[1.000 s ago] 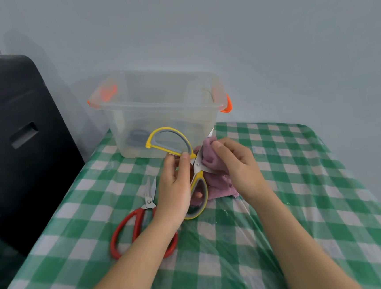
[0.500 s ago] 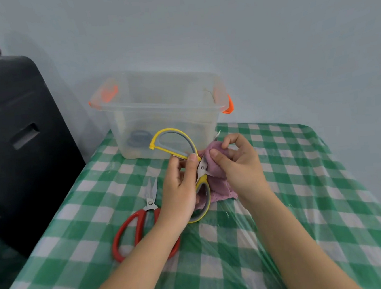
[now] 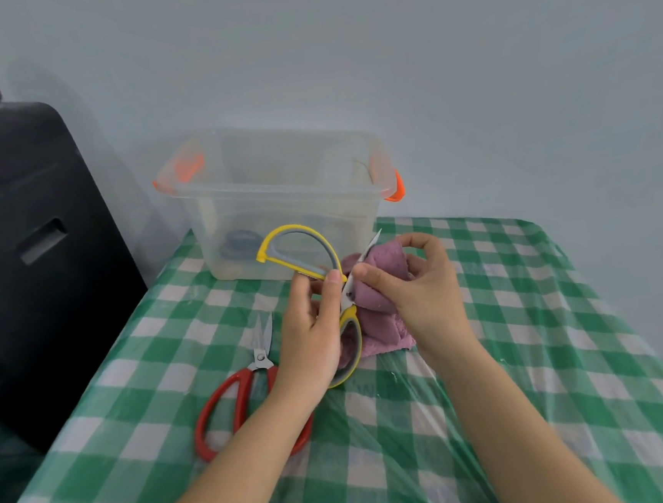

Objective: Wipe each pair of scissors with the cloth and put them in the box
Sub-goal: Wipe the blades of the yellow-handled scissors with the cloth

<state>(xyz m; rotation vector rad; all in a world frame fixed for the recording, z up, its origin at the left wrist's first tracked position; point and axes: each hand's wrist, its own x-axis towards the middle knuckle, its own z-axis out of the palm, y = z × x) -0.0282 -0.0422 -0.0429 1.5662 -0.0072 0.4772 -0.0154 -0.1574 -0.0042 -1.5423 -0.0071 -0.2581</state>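
The yellow scissors (image 3: 327, 287), held spread open above the table near the clear box (image 3: 277, 200) by the left hand (image 3: 309, 333), could cut the right hand (image 3: 418, 296) pinching the purple cloth (image 3: 381, 287) around one blade, if the cloth is slipped.

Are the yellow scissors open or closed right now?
Open. The yellow scissors, held in the left hand, have their handle loops spread wide apart, while the right hand presses the purple cloth around one blade.
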